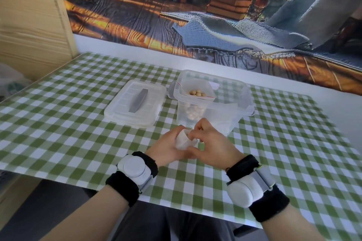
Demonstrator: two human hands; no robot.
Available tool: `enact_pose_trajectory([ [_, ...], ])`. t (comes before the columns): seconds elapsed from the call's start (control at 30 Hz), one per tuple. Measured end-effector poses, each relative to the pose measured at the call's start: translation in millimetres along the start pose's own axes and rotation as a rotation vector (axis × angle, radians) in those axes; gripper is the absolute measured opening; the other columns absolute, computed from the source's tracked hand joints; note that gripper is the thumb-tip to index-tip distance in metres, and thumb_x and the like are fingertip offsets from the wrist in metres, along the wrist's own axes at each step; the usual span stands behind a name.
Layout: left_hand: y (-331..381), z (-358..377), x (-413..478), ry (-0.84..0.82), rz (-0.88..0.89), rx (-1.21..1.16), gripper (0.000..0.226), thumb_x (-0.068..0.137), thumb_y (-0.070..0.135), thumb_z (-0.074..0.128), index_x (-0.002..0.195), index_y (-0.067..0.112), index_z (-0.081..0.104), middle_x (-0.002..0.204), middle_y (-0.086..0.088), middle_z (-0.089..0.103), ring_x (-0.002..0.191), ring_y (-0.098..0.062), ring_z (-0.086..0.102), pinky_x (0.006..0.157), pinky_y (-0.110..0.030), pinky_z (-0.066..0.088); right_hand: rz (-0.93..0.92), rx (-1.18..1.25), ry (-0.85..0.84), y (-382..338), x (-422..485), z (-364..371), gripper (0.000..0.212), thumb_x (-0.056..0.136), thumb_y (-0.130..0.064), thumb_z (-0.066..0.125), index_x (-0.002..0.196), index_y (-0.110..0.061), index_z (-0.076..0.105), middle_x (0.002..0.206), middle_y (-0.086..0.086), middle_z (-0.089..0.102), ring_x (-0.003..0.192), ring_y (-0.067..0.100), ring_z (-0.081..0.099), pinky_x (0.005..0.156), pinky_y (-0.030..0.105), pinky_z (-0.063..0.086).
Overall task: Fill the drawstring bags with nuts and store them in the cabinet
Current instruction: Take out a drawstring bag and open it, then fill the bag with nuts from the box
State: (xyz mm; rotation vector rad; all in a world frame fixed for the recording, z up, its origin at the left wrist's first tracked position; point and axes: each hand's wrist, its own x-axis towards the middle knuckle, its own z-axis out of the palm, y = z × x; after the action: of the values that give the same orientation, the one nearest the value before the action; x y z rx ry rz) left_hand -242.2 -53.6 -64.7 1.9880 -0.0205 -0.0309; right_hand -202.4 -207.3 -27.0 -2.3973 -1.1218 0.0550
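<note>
A small white drawstring bag (184, 140) is held between both hands just above the checked tablecloth, close to the table's front edge. My left hand (166, 147) grips the bag's left side. My right hand (211, 143) has its fingers curled at the bag's mouth, pinching its rim. Right behind the hands stands a clear plastic box (231, 107) holding a clear zip bag (195, 92) with several round tan nuts (197, 93) in it.
The box's clear lid (135, 105) with a grey handle lies on the table left of the box. A light wooden cabinet (33, 25) stands at the far left. A printed backdrop hangs behind the table. The green checked tablecloth (284, 133) covers the table.
</note>
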Motion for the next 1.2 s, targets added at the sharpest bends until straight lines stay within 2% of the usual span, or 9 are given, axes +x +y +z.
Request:
enact_pose_trajectory([
  [0.13, -6.2, -2.4, 3.1, 0.069, 0.026, 0.055, 0.032, 0.071, 0.017, 0.076, 0.094, 0.019, 0.054, 0.086, 0.006, 0.060, 0.074, -0.008, 0.055, 0.066, -0.024, 0.045, -0.001, 0.044, -0.008, 3.2, 0.5, -1.4, 0.019, 0.078, -0.028, 0.072, 0.084, -0.013, 0.064, 0.095, -0.010, 0.039, 0.068, -0.003, 0.044, 0.063, 0.009, 0.035],
  [0.27, -11.6, -0.1, 5.6, 0.079, 0.029, 0.029, 0.030, 0.072, 0.014, 0.075, 0.094, 0.018, 0.055, 0.085, 0.003, 0.061, 0.076, -0.012, 0.057, 0.068, -0.031, 0.048, 0.013, 0.041, -0.032, 3.3, 4.2, -1.9, 0.026, 0.079, -0.033, 0.071, 0.101, -0.020, 0.065, 0.101, -0.014, 0.035, 0.081, -0.004, 0.043, 0.066, 0.004, 0.035],
  [0.4, -10.9, 2.9, 8.2, 0.044, 0.054, 0.012, 0.035, 0.072, 0.014, 0.073, 0.101, 0.013, 0.055, 0.095, -0.009, 0.063, 0.084, -0.022, 0.060, 0.077, -0.039, 0.050, 0.049, 0.019, -0.087, 0.9, 8.3, -1.1, 0.035, 0.082, -0.032, 0.068, 0.113, -0.019, 0.059, 0.108, -0.005, 0.039, 0.089, 0.010, 0.046, 0.078, 0.017, 0.045],
  [0.5, -11.4, 2.7, 10.5, 0.041, 0.027, -0.055, 0.033, 0.070, 0.015, 0.075, 0.097, 0.018, 0.055, 0.089, -0.001, 0.061, 0.079, -0.014, 0.058, 0.074, -0.037, 0.050, 0.062, 0.038, -0.106, 0.2, 9.1, -2.1, 0.035, 0.081, -0.031, 0.069, 0.113, -0.021, 0.060, 0.103, -0.004, 0.042, 0.088, 0.011, 0.049, 0.083, 0.023, 0.046],
  [0.73, -16.1, -7.1, 20.8, 0.152, -0.050, -0.373, 0.044, 0.073, 0.013, 0.080, 0.097, 0.036, 0.051, 0.098, 0.008, 0.059, 0.090, -0.007, 0.057, 0.066, -0.013, 0.046, 0.021, 0.173, 0.364, -14.1, 52.8, -85.0, 0.007, 0.086, -0.010, 0.063, 0.088, -0.015, 0.068, 0.086, -0.011, 0.057, 0.071, 0.006, 0.053, 0.065, 0.009, 0.039],
  [0.93, -24.3, -2.8, 30.4, 0.159, -0.072, -0.434, 0.044, 0.073, 0.010, 0.079, 0.099, 0.035, 0.054, 0.096, 0.008, 0.062, 0.092, -0.008, 0.059, 0.076, -0.020, 0.049, 0.268, -0.242, -0.151, -3.9, 128.9, -93.9, 0.022, 0.093, -0.011, 0.048, 0.102, -0.008, 0.068, 0.108, 0.004, 0.064, 0.097, 0.020, 0.058, 0.081, 0.025, 0.042],
  [1.0, -26.0, -4.3, 31.4, 0.169, -0.070, -0.452, 0.044, 0.071, 0.011, 0.081, 0.097, 0.035, 0.055, 0.094, 0.009, 0.062, 0.090, -0.007, 0.059, 0.078, -0.022, 0.050, 0.317, -0.356, -0.323, 2.8, 146.0, -80.7, 0.024, 0.093, -0.013, 0.046, 0.084, -0.002, 0.065, 0.090, 0.012, 0.062, 0.080, 0.031, 0.055, 0.071, 0.033, 0.043],
  [1.07, -26.2, -3.6, 32.4, 0.167, -0.066, -0.460, 0.043, 0.069, 0.014, 0.083, 0.096, 0.034, 0.056, 0.093, 0.008, 0.063, 0.091, -0.009, 0.060, 0.078, -0.022, 0.050, 0.345, -0.457, -0.427, 3.2, 151.5, -73.2, 0.031, 0.095, -0.012, 0.041, 0.064, -0.007, 0.042, 0.068, 0.010, 0.042, 0.058, 0.023, 0.033, 0.059, 0.030, 0.031],
  [1.2, -31.7, -2.3, 33.1, 0.140, -0.073, -0.442, 0.042, 0.071, 0.018, 0.081, 0.101, 0.033, 0.057, 0.095, 0.006, 0.064, 0.092, -0.012, 0.061, 0.076, -0.021, 0.048, 0.379, -0.483, -0.527, -4.1, 154.5, -70.7, 0.025, 0.096, -0.009, 0.033, 0.077, -0.001, 0.048, 0.082, 0.014, 0.046, 0.068, 0.021, 0.032, 0.060, 0.025, 0.027],
])
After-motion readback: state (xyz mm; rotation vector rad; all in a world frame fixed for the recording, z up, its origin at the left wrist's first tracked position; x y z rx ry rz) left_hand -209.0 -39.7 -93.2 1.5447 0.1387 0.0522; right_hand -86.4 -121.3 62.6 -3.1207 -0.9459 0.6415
